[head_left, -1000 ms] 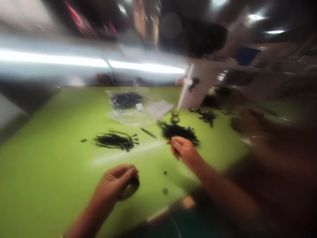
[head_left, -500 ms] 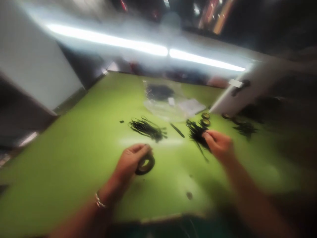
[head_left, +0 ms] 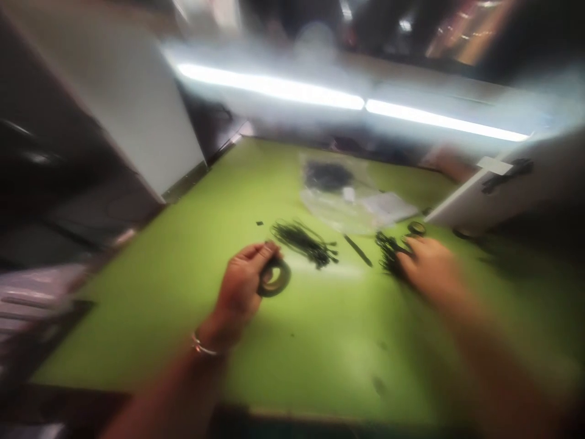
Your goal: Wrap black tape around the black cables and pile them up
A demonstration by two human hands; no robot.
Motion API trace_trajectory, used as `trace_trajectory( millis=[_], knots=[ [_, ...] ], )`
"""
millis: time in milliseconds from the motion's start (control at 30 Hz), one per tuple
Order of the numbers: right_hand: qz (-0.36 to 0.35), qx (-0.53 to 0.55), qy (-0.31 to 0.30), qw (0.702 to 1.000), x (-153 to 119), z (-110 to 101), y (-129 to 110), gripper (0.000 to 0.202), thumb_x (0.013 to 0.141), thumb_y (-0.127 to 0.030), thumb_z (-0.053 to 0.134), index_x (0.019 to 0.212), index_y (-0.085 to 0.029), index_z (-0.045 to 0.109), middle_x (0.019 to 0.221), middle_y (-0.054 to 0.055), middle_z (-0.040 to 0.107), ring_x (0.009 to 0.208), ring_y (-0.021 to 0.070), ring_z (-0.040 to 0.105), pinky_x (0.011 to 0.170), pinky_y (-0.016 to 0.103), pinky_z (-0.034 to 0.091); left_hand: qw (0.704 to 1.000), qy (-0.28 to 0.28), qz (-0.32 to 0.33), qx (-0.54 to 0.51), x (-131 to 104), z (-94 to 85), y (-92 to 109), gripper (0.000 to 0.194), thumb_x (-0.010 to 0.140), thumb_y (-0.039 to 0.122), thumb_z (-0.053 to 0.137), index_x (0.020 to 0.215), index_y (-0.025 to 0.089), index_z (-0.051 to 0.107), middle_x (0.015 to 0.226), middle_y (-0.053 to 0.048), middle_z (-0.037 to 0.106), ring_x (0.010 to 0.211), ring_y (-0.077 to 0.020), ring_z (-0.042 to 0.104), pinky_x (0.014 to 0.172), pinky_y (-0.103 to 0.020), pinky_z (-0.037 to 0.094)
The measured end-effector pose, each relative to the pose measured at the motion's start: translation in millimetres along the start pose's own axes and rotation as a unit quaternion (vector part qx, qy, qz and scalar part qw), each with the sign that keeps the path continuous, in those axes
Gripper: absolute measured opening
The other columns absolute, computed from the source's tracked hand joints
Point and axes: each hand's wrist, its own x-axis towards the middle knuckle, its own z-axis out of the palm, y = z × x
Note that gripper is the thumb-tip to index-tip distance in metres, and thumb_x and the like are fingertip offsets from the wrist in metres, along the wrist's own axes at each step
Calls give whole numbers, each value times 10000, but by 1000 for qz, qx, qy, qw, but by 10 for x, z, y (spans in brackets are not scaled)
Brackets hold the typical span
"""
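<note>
My left hand (head_left: 242,274) is closed on a roll of black tape (head_left: 275,278), pinching its upper edge between thumb and fingers above the green table. My right hand (head_left: 429,262) is at a bundle of thin black cables (head_left: 387,251) on the right, with dark strands between thumb and forefinger; motion blurs this hand. Between the hands lies a second bundle of black cables (head_left: 304,242), looped at one end. A slim dark pen-like tool (head_left: 358,250) rests on the table between the two bundles.
A clear plastic bag (head_left: 329,177) with dark contents lies at the back of the green table (head_left: 173,305), beside a white paper (head_left: 390,206). Another tape roll (head_left: 415,228) sits behind my right hand. White panels stand left (head_left: 150,110) and right (head_left: 512,189). A tube light (head_left: 274,85) hangs ahead.
The view has swung left, so the table's things appear further right. My left hand with the tape has moved left relative to the table. My right hand stays by its bundle, now lower over it.
</note>
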Motion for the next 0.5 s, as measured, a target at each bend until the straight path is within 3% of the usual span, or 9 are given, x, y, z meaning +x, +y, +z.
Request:
trace_trajectory(
  millis=[67,167,267,367,500],
  knots=[
    [-42,72,20,996,38,21,-330,279,905,-292,486,1071,-156,663,1019,133,645,955,259,574,845,371,432,1000,0,0,-9,14,-8,-17,345,573,362,857,749,124,679,688,-27,688,628,-115,606,445,-158,375],
    [-158,211,-88,961,102,47,-987,186,884,-268,555,985,-188,688,952,74,658,895,202,587,823,307,444,1000,8,13,-13,52,-27,-44,325,590,356,848,749,125,684,700,-25,690,650,-114,609,449,-156,369],
    [-139,207,-118,961,170,145,-1505,199,834,-273,629,1008,-187,673,973,86,632,933,227,558,790,316,433,1000,11,2,-7,92,-29,-78,332,577,357,849,733,116,682,685,-29,685,624,-110,597,430,-156,345],
    [-114,179,-134,968,218,298,-1689,131,818,-243,636,920,-170,674,968,112,611,934,250,530,762,333,409,1000,10,-18,1,112,-14,-116,351,558,365,853,726,106,685,673,-37,682,589,-105,581,424,-158,344],
    [-88,204,-132,966,278,476,-1529,61,820,-178,605,828,-174,666,872,83,619,871,217,533,757,312,397,1000,-1,-27,6,111,-1,-149,360,550,369,858,720,102,686,675,-45,681,571,-103,570,413,-158,336]
  ],
)
